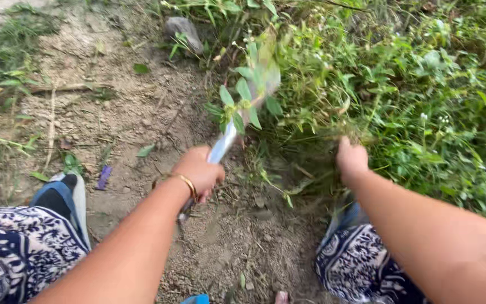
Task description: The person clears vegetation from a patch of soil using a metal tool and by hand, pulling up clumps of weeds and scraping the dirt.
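My left hand (199,170), with a gold bangle on the wrist, is closed around the handle of a long metal blade (237,121). The blade points up and to the right into a leafy green weed (247,93) and is blurred with motion. My right hand (351,159) is closed on a bunch of weed stems (341,126) at the edge of the green patch, to the right of the blade. Both forearms reach forward from the bottom of the view.
Bare stony soil (142,112) covers the left and middle. Dense green weeds (423,84) fill the right and top. A grey stone (183,31) lies at the top. My patterned trouser legs (18,253) and a blue sandal (66,197) show at the bottom.
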